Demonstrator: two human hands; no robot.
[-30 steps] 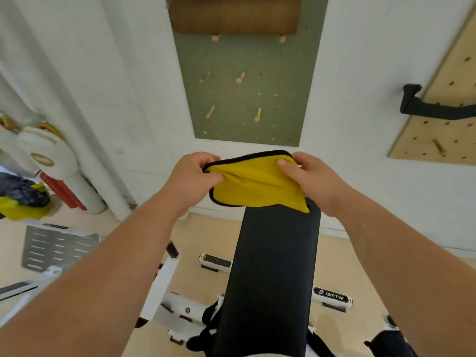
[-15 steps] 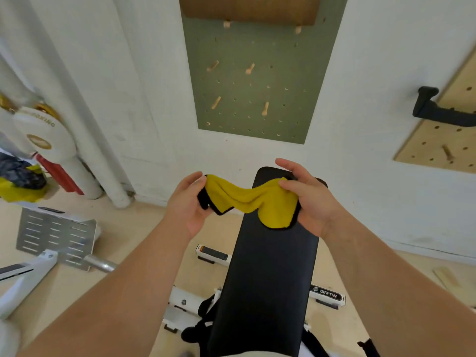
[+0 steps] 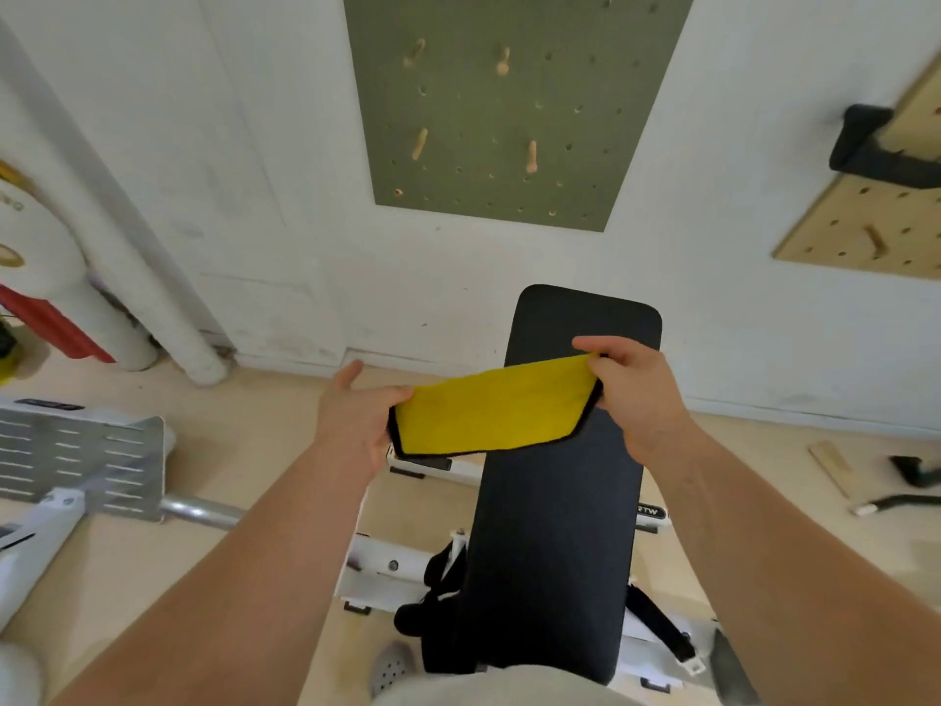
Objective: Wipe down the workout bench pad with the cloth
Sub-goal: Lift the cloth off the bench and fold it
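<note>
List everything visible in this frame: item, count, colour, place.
cloth: 1, yellow with black edging, stretched between both hands above the pad
bench pad: 1, black, centre, running away toward the wall
bench frame: 1, white, under the pad
green pegboard: 1, with wooden pegs, on the wall
wooden pegboard: 1, tan, right wall
metal plate: 1, silver, slotted, floor left
left hand: 1, gripping the cloth's left end
right hand: 1, gripping the right end

Both forearms bare, no sleeves in view, no watch or rings. Left hand (image 3: 356, 420), right hand (image 3: 636, 394). Beige garment (image 3: 489, 687) at bottom edge. Grey perforated clog (image 3: 389, 667) on one foot.
</note>
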